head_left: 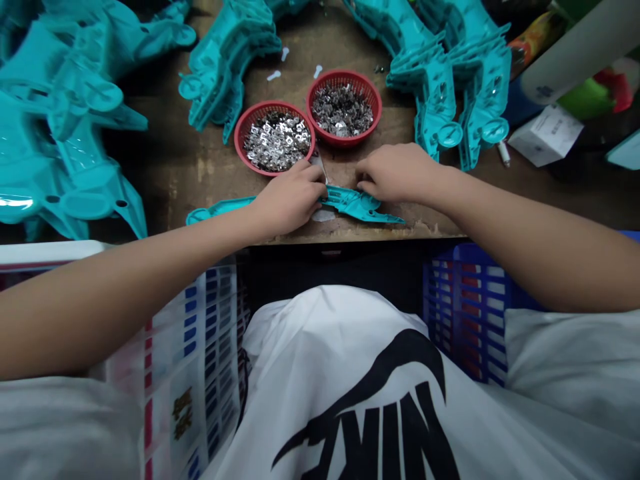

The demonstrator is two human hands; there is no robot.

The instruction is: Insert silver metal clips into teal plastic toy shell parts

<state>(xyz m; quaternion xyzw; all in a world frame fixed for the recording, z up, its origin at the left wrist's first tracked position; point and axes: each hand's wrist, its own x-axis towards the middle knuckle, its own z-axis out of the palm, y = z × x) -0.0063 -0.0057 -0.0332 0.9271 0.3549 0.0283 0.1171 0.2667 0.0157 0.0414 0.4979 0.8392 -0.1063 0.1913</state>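
Left hand [287, 198] pinching, fingers nearly closed on the middle of a teal plastic moulding [357, 205]; moulding flat on the tabletop [200, 180], long axis running left to right, just below a red basket [237, 137] of small metal pieces [277, 141]; right hand [395, 175] nearer its right end, fingers curled down against its upper edge, grip impossible to tell.

The white shirt [320, 347] carries a black swoosh [380, 380] above large black NIKE lettering [380, 433], upside down in view and cut off by the frame's lower edge. On the printed sheet [200, 347] at lower left are gold characters [183, 413], too blurred to read. The white box [545, 137] at right has small print, also unreadable.
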